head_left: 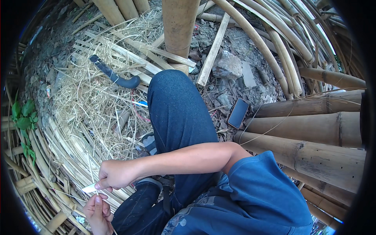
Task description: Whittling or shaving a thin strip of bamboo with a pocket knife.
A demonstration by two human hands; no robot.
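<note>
Right hand (113, 175): clenched on a small knife (89, 188), pale blade pointing left. Left hand (97, 213): just below, pinching what looks like a thin bamboo strip (94, 172), blade against it. Around: shavings (90, 102), dark sheath (113, 75), phone (238, 113) on the ground. Risk: blade slipping into the left fingers.

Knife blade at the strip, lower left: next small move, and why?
Probably a short push of the knife blade along the thin bamboo strip, away from the body. The right hand grips the knife with its edge at the strip; the left hand pinches the strip just below.
</note>
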